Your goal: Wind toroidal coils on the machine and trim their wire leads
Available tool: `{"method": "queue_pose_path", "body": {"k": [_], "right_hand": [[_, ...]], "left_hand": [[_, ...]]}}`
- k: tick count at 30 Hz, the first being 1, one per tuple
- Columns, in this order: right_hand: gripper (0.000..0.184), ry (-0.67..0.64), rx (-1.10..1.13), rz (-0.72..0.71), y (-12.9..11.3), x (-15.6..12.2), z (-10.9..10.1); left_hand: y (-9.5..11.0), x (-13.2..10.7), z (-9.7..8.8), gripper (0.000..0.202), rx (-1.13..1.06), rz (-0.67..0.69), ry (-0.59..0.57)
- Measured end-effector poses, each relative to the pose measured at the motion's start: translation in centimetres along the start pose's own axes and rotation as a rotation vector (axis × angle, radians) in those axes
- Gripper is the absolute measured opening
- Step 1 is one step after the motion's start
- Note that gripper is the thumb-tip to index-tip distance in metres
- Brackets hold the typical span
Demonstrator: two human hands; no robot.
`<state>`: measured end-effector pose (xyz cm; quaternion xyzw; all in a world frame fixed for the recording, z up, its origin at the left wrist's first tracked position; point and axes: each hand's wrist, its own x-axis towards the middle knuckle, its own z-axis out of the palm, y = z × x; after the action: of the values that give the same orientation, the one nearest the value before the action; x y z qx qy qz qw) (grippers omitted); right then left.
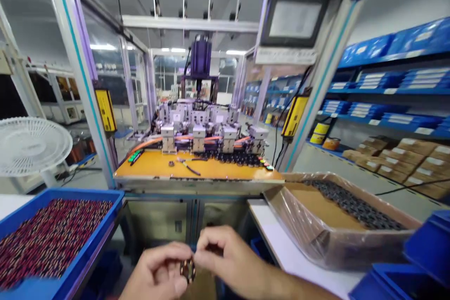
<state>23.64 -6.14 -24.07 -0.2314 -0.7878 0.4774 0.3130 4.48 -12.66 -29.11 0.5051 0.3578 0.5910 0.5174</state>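
Before the worktop's front edge, the curled left hand grips a ring; the right hand pinches just beside, its hold unclear.

Bright workshop with grey floor and tall shelving.
The shelving, stacked with blue trays, stands between 2 and 3 o'clock; pale wall at 2; cartons at 3; strip lights glow at 10 and 12.
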Motion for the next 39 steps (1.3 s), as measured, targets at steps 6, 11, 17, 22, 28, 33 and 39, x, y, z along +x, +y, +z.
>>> {"method": "queue_pose_path", "body": {"k": [6,11,17,22,28,33,39], "right_hand": [[0.022,-0.154,-0.098,-0.024,-0.7,-0.4,-2.9],[0.026,-0.22,-0.083,-0.238,-1.8,0.5,-3.4],[0.005,-0.331,-0.067,-0.403,-1.5,2.4,-1.6],[0.014,-0.276,-0.079,-0.4,-0.9,2.9,-0.9],[0.018,-0.167,-0.076,-0.31,-1.2,2.4,-0.6],[0.019,-0.061,-0.118,-0.153,-1.3,1.4,-1.0],[0.022,-0.172,-0.06,-0.231,-1.6,1.8,-0.7]], "left_hand": [[2.0,-0.7,0.4,0.03,-0.056,-0.143,-0.093],[2.4,-0.5,1.1,0.027,-0.131,-0.198,-0.173],[2.2,-0.7,1.4,0.026,-0.165,-0.269,-0.217],[2.4,-0.8,1.1,0.023,-0.146,-0.271,-0.181],[2.0,-0.7,0.9,0.028,-0.142,-0.216,-0.156],[1.6,-0.7,0.7,0.027,-0.126,-0.15,-0.136],[1.8,-0.8,1.1,0.032,-0.135,-0.253,-0.206]]}}
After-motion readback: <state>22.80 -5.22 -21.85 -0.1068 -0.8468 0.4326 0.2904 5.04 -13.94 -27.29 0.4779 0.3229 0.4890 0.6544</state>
